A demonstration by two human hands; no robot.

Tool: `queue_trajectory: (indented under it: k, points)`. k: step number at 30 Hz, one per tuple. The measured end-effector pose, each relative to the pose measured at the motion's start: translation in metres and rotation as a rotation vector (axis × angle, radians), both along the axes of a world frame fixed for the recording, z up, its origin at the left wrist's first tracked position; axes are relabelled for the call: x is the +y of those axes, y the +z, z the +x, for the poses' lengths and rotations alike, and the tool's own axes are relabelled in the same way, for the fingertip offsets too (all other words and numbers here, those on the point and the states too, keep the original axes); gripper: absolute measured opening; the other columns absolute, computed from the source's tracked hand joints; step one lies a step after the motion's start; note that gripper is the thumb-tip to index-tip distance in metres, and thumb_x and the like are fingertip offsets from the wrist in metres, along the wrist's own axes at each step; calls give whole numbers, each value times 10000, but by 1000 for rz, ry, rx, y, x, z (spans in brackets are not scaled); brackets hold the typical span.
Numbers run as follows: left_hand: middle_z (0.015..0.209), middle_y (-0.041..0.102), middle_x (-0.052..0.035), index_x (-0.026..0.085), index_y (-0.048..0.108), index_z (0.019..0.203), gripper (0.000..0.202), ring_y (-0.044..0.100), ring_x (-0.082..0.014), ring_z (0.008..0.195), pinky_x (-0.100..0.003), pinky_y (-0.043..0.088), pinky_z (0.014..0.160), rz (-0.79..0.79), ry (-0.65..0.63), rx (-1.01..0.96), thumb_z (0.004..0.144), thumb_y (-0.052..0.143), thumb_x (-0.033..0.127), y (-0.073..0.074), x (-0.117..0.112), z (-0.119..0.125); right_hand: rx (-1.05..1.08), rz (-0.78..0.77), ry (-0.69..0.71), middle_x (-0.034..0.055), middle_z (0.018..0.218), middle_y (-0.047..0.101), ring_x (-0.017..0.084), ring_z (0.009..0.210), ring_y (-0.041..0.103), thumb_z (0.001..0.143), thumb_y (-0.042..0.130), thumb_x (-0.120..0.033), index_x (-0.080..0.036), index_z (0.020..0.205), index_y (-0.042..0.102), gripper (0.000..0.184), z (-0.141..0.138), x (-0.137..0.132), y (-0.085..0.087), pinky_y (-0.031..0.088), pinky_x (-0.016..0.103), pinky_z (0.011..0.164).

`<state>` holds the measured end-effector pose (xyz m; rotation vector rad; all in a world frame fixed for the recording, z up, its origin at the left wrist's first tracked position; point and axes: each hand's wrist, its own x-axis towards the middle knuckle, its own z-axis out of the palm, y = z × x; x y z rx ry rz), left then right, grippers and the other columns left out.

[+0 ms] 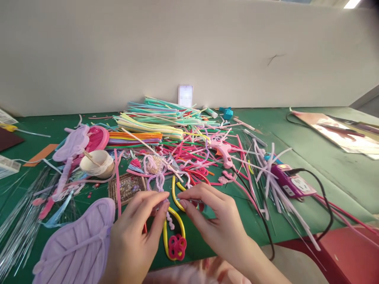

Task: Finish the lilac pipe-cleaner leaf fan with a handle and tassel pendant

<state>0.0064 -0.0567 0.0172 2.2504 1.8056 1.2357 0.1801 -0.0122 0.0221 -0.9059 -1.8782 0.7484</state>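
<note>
My left hand [134, 232] and my right hand [213, 217] are close together over the green mat [310, 157], fingertips nearly meeting. The left pinches a twisted pale pink pipe cleaner [169, 219] that hangs from its fingers. My right hand pinches something small and thin near the tips, too small to name. Under both hands lie yellow-handled scissors [177, 205] and a red pipe-cleaner flower [177, 247]. A lilac wing shape [79, 240] rests by my left wrist.
A heap of coloured pipe cleaners and straws [154, 122] fills the middle. A pink glue gun [223, 152], a purple power strip [291, 183] with black cable, a cream bowl [97, 162], a pink dish [96, 138], clear strips [20, 221] lie around. A wall stands behind.
</note>
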Motion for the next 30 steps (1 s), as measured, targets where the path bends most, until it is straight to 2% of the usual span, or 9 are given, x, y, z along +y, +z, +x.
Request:
queue_trajectory:
  k: [5, 11, 14, 17, 19, 22, 26, 30]
  points:
    - [851, 645, 7, 223, 624, 943, 62, 610, -113, 666, -220, 478, 659, -21, 119, 56, 913, 570, 221, -6, 5, -23, -119, -23, -66, 23, 809, 714, 129, 714, 672, 898, 591, -131, -182, 896, 689, 110, 4, 2, -9, 518, 220, 653]
    - [861, 655, 6, 232, 620, 905, 67, 635, -133, 730, -223, 476, 664, -62, 135, 60, 914, 579, 284, -13, 2, -52, -213, -112, -95, 7, 794, 707, 118, 647, 644, 898, 583, -138, -205, 875, 691, 130, 8, 1, -18, 487, 204, 581]
    - [880, 673, -9, 233, 638, 906, 103, 654, -157, 771, -244, 506, 692, -122, 120, 64, 917, 562, 300, -20, 6, -52, -275, -153, -85, 17, 858, 714, 124, 657, 653, 906, 551, -128, -212, 919, 688, 161, 6, 1, -19, 461, 197, 519]
    - [989, 675, -60, 218, 667, 988, 149, 644, -218, 927, -327, 517, 827, -42, 161, 131, 925, 555, 294, -25, 11, -45, -394, -133, -85, 30, 903, 690, 132, 680, 658, 907, 515, -100, -217, 973, 697, 226, 1, 3, -21, 475, 210, 553]
    - [1021, 660, -76, 204, 667, 1038, 159, 621, -230, 969, -350, 500, 866, 25, 168, 149, 922, 575, 262, -23, 11, -39, -513, -83, -92, 42, 919, 666, 134, 668, 644, 910, 526, -125, -213, 970, 709, 212, -8, 5, -23, 483, 229, 584]
    - [1013, 652, -65, 195, 649, 1059, 155, 610, -206, 972, -328, 478, 890, 51, 141, 106, 917, 589, 188, -17, 8, -33, -704, -9, -115, 64, 942, 644, 167, 727, 646, 924, 551, -184, -205, 936, 719, 170, -27, 9, -26, 468, 250, 565]
    - [995, 651, -42, 216, 635, 1053, 155, 606, -188, 956, -315, 463, 886, 44, 148, 40, 924, 575, 153, -12, 2, -31, -937, 30, -152, 99, 921, 645, 240, 853, 650, 895, 557, -87, -177, 833, 705, 184, -53, 16, -27, 476, 284, 563]
    - [1005, 650, -38, 224, 631, 1056, 163, 602, -185, 962, -311, 458, 885, 24, 122, 15, 923, 577, 146, -15, -1, -32, -1007, 23, -168, 129, 932, 647, 260, 872, 642, 876, 547, -37, -156, 846, 699, 195, -63, 16, -25, 493, 298, 559]
